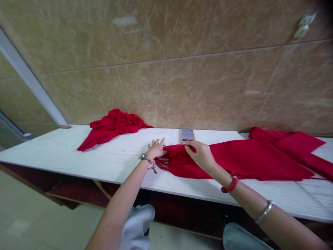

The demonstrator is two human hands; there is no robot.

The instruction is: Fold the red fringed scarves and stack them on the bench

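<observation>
A red fringed scarf (241,158) lies stretched out along the white tabletop, its tassels toward the left. My left hand (156,150) is at the fringe end, fingers spread, with the thumb side touching or very near the tassels. Over the scarf's upper edge, a short way in from the fringe, my right hand (201,156) has thumb and index finger pinched on the cloth. Just behind that spot a phone (187,135) with a lit screen lies flat. To the right, the red cloth is folded over on itself, and where its layers join I cannot tell.
A crumpled red cloth (114,126) sits at the back left against the tiled wall (166,90). The white tabletop (104,165) runs across the view above dark open shelves (78,191). A metal fitting (305,25) is fixed to the wall at the upper right.
</observation>
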